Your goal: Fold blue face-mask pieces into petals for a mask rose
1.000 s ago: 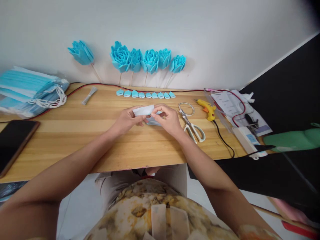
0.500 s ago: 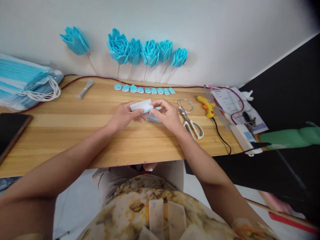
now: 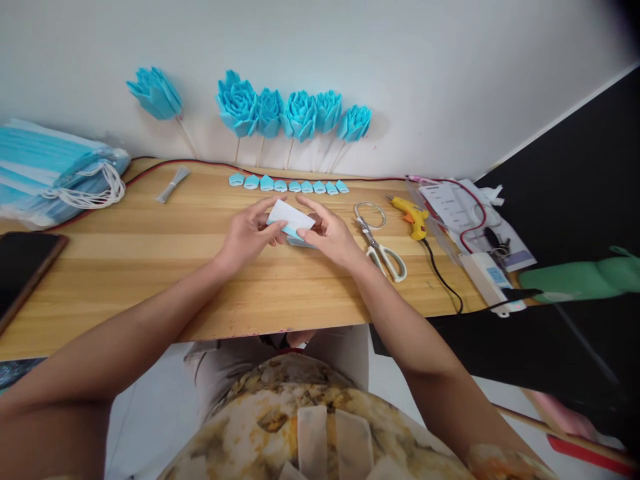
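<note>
Between my two hands is a small white-and-blue piece of face mask fabric (image 3: 293, 217), tilted, with a blue strip along its lower edge. My left hand (image 3: 250, 232) pinches its left side, thumb on top. On the right side, my right hand (image 3: 334, 233) grips it with the thumb at the lower corner and the index finger raised behind. More pale blue fabric (image 3: 299, 242) lies under the hands, mostly hidden. Beyond them, several folded blue petals (image 3: 280, 187) form a row. White-handled scissors (image 3: 383, 252) lie right of my right hand.
Several blue fabric flowers (image 3: 300, 117) on sticks lean on the wall. A bag of face masks (image 3: 45, 173), wire ties (image 3: 173, 185) and a phone (image 3: 27, 270) are left. A yellow glue gun (image 3: 413, 217), tape ring (image 3: 371, 215), power strip (image 3: 493, 283) and green bottle (image 3: 575, 279) are right.
The fabric piece has turned, its right end now lower and more of its white face showing. My right index finger has lifted away from the top edge. The view has shifted slightly.
</note>
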The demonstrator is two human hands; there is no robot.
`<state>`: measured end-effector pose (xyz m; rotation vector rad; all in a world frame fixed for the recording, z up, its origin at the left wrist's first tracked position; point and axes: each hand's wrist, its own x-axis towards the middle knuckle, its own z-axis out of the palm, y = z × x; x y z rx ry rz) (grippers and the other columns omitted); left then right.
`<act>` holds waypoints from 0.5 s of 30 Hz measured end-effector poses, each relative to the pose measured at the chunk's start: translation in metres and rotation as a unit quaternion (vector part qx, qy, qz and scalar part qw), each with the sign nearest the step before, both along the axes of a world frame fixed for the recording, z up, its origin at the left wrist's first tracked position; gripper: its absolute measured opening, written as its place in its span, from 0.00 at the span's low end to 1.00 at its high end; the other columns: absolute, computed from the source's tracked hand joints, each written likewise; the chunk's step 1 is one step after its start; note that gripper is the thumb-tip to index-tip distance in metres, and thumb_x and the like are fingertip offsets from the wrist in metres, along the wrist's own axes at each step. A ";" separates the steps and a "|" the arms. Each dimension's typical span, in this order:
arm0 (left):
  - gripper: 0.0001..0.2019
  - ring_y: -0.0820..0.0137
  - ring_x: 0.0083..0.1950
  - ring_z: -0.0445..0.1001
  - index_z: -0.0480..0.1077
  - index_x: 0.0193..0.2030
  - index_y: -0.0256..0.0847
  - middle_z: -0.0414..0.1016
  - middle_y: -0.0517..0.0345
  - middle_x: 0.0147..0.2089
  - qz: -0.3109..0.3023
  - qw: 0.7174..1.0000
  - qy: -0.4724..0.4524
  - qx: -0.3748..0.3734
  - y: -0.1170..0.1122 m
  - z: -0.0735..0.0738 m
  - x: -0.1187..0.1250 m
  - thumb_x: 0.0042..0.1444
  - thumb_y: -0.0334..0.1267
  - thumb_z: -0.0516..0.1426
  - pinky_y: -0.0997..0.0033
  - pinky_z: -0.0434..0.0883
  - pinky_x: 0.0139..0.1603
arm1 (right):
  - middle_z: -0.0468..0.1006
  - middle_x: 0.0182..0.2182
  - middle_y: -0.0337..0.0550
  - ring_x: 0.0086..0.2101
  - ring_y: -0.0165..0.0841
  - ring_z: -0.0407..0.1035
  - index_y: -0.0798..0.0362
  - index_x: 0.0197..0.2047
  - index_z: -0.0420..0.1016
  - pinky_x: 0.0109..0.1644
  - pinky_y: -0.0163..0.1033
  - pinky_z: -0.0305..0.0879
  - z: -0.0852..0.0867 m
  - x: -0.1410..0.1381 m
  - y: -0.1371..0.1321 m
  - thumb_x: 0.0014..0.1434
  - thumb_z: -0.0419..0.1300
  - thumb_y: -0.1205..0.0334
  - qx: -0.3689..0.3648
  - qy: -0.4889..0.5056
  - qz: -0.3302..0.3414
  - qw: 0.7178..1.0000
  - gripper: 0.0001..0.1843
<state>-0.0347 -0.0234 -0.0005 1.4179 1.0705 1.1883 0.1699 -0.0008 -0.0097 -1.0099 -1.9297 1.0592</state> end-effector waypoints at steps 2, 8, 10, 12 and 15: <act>0.32 0.72 0.25 0.74 0.66 0.67 0.38 0.77 0.62 0.25 0.014 0.999 -0.037 0.015 0.002 -0.001 -0.001 0.56 0.41 0.66 0.72 0.72 0.30 | 0.78 0.40 0.40 0.33 0.33 0.70 0.43 0.70 0.60 0.39 0.40 0.70 -0.001 -0.001 -0.001 0.61 0.62 0.55 -0.002 0.011 0.007 1.000 0.35; 0.28 0.67 0.41 0.79 0.73 0.59 0.42 0.82 0.52 0.42 -0.081 0.976 -0.188 -0.081 0.001 -0.003 0.006 0.54 0.50 0.67 0.69 0.74 0.40 | 0.79 0.39 0.40 0.31 0.31 0.69 0.45 0.68 0.62 0.36 0.39 0.70 0.004 -0.006 -0.005 0.61 0.61 0.56 0.013 0.037 -0.046 0.998 0.33; 0.21 0.65 0.46 0.79 0.78 0.50 0.40 0.82 0.50 0.46 -0.108 0.973 -0.172 -0.112 -0.002 -0.003 0.009 0.55 0.51 0.66 0.68 0.73 0.44 | 0.78 0.35 0.38 0.30 0.31 0.69 0.44 0.68 0.62 0.35 0.39 0.70 0.005 -0.007 -0.006 0.60 0.61 0.56 0.014 0.039 -0.051 0.998 0.33; 0.17 0.65 0.46 0.78 0.80 0.43 0.39 0.83 0.49 0.46 -0.099 0.976 -0.153 -0.122 -0.004 -0.004 0.010 0.56 0.51 0.66 0.67 0.72 0.47 | 0.78 0.34 0.37 0.30 0.32 0.69 0.44 0.67 0.63 0.35 0.39 0.71 0.005 -0.008 -0.007 0.60 0.61 0.57 0.014 0.035 -0.051 0.998 0.33; 0.16 0.66 0.42 0.78 0.81 0.38 0.38 0.83 0.50 0.42 -0.061 0.981 -0.145 -0.118 -0.002 -0.006 0.008 0.54 0.50 0.66 0.64 0.72 0.48 | 0.78 0.34 0.37 0.30 0.32 0.70 0.43 0.67 0.63 0.36 0.40 0.72 0.003 -0.010 -0.008 0.59 0.62 0.56 0.011 0.021 -0.051 0.998 0.33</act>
